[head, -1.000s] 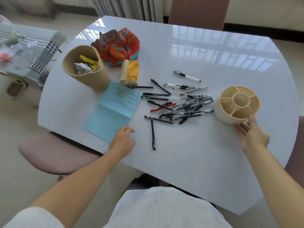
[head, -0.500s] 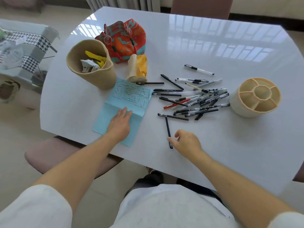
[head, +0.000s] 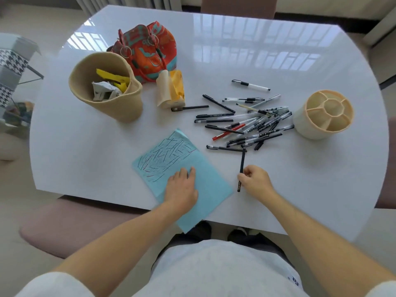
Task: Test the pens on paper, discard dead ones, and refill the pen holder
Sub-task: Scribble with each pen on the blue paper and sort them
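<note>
head view: right hand [head: 256, 182] fingers pinch a black pen [head: 241, 168] near the counter's front edge; left hand [head: 182, 189] lies flat on blue paper [head: 212, 181]. next, likely a test scribble.

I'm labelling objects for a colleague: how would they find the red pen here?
Start at the divided pen holder on the table's right and look left to the pen pile. On its near left edge lies the red pen, the only red barrel among black and clear ones.

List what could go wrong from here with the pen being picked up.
The black pen pinched by the right hand touches another pen at its far end, so lifting may drag that one. The blue paper overhangs the table edge; it could slip if the left hand lifts.
</note>
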